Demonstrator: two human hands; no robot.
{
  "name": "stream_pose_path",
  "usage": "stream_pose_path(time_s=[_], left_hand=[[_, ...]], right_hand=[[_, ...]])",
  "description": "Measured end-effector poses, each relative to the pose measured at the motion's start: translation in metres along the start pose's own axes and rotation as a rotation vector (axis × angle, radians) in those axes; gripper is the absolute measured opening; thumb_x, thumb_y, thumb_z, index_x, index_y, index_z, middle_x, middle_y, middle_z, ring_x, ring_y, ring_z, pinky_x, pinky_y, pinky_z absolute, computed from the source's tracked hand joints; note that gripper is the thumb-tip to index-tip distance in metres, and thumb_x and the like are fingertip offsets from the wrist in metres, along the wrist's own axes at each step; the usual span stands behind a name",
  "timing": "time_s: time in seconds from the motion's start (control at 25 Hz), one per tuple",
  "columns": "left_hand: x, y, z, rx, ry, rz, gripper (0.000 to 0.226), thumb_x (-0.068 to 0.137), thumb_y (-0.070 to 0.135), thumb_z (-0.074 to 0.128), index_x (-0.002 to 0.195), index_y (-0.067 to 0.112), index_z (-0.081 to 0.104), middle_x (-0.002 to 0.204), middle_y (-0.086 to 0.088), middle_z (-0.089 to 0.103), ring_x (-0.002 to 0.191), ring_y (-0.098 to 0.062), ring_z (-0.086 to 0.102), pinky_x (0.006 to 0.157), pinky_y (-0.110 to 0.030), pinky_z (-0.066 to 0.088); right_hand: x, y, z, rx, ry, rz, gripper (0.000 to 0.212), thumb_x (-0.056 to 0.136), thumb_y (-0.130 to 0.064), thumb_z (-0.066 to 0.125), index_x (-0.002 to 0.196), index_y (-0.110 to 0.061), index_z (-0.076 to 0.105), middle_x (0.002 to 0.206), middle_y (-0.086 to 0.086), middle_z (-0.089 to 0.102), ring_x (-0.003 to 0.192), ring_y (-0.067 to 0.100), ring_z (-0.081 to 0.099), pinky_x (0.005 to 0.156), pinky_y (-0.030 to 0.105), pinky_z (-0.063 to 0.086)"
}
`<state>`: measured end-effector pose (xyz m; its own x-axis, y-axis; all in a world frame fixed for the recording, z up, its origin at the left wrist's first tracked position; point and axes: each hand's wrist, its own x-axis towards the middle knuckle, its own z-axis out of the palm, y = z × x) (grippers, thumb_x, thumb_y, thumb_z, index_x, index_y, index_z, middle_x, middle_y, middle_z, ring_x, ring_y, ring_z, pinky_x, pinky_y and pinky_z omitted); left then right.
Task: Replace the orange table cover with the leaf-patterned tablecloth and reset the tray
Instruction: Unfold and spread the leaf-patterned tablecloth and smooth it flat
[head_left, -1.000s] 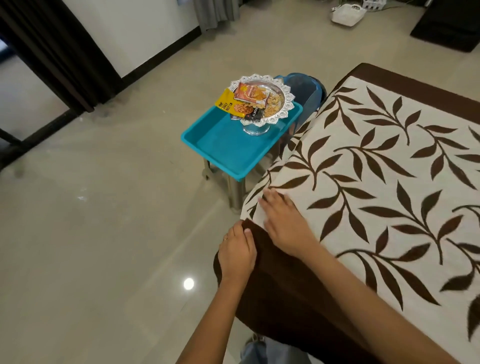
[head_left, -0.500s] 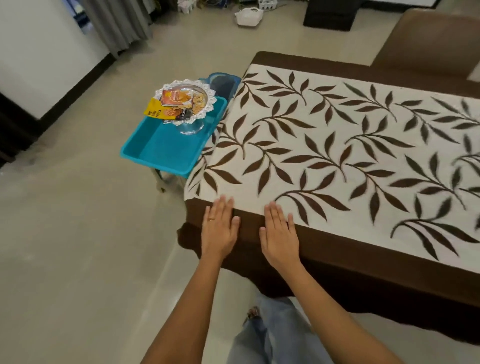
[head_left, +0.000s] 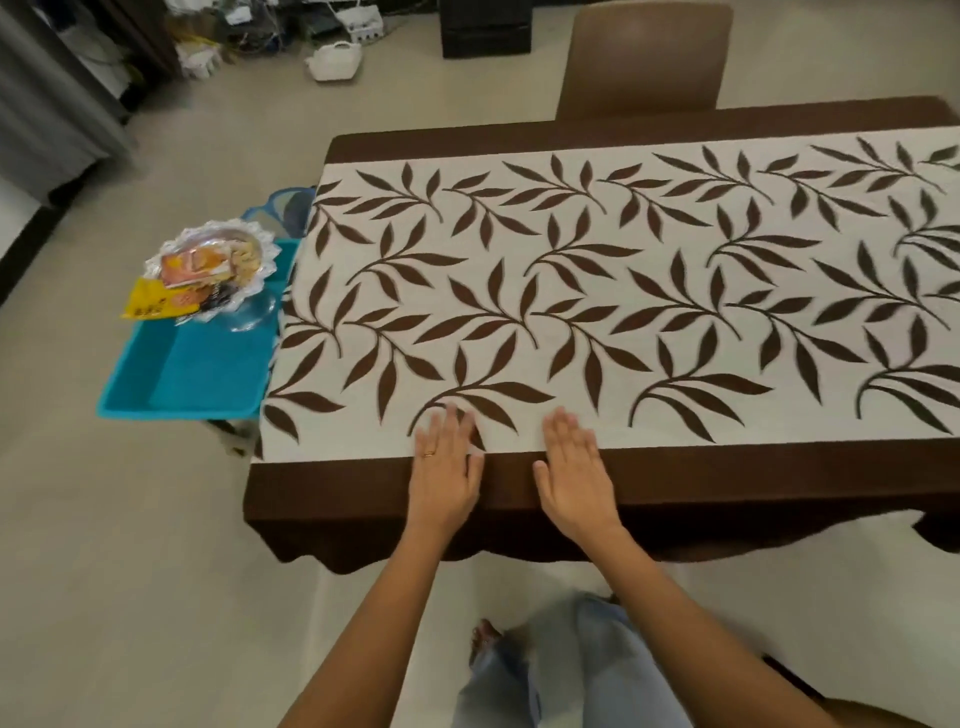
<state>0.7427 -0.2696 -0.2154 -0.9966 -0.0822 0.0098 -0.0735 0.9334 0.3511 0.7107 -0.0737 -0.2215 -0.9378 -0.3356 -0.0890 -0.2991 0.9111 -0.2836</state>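
The leaf-patterned tablecloth, white with brown leaves and a brown border, lies spread over the table. My left hand and my right hand rest flat on its near edge, side by side, fingers extended, holding nothing. A teal tray sits on a stool just left of the table. A silver footed dish with snack packets stands in the tray's far end. No orange cover is in view.
A brown chair stands at the table's far side. A blue stool shows behind the tray. A white basket, cables and a dark box lie on the floor at the back. My legs are below the table edge.
My hands left the table's left corner and now lie flat along the near border, a little further right. My view swung right to face the table squarely.
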Motion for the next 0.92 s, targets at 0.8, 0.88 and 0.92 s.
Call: stream_pose_path(time_s=[0.8, 0.88, 0.92], left_hand=[[0.047, 0.194, 0.094, 0.076, -0.125, 0.144, 0.061, 0.098, 0.053, 0.021, 0.153, 0.027, 0.018, 0.160, 0.001, 0.013, 0.148, -0.017, 0.009, 0.119, -0.045, 0.006], [0.048, 0.196, 0.094, 0.078, -0.132, 0.145, 0.062, 0.096, 0.054, 0.023, 0.153, 0.027, 0.021, 0.160, 0.001, 0.016, 0.148, -0.017, 0.010, 0.119, -0.045, 0.007], [0.050, 0.200, 0.092, 0.079, -0.132, 0.138, 0.063, 0.096, 0.054, 0.023, 0.152, 0.026, 0.025, 0.159, 0.000, 0.021, 0.147, -0.019, 0.014, 0.119, -0.046, 0.009]], right_hand=[[-0.019, 0.230, -0.056, -0.034, 0.042, 0.078, 0.059, 0.099, -0.039, 0.024, 0.153, -0.016, 0.014, 0.160, 0.004, 0.010, 0.149, 0.019, 0.005, 0.117, 0.043, 0.001], [-0.025, 0.280, -0.071, -0.052, 0.044, 0.167, 0.060, 0.100, -0.042, 0.018, 0.154, -0.018, 0.008, 0.161, 0.002, 0.004, 0.149, 0.017, -0.002, 0.118, 0.041, -0.005], [-0.028, 0.302, -0.080, -0.063, 0.046, 0.208, 0.061, 0.100, -0.043, 0.017, 0.154, -0.018, 0.006, 0.161, 0.001, 0.002, 0.149, 0.017, -0.004, 0.118, 0.040, -0.007]])
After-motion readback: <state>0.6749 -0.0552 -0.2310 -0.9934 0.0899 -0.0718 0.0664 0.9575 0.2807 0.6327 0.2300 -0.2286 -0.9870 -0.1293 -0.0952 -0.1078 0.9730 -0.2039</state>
